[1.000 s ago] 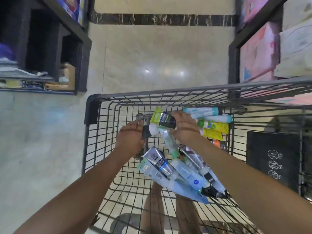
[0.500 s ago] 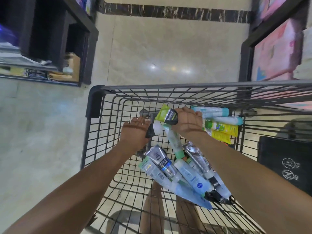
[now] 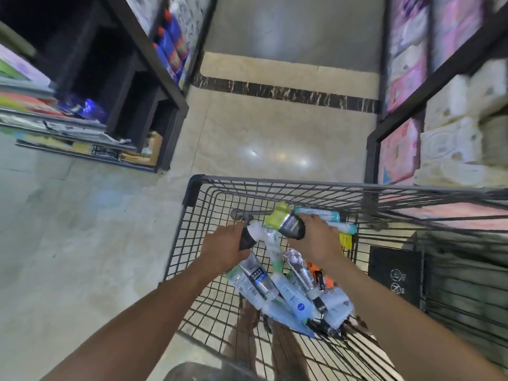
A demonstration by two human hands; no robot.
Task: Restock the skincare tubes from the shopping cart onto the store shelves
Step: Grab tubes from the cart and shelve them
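Wire mesh of the shopping cart (image 3: 302,180) fills the lower view, standing between a dark shelf unit (image 3: 170,86) on the left and packed shelving (image 3: 384,127) on the right. Inside, the pile of skincare tubes (image 3: 288,295) lies heaped at the person's end. Just beyond it the left hand (image 3: 222,248) curls round a black-and-white tube (image 3: 251,235), white end aimed at the right hand (image 3: 316,240), which clutches a lime-and-black tube (image 3: 286,221) (crimped end slanting far-left). Likely both tubes must rise over the rim; the dark unit lies nearer the left hand.
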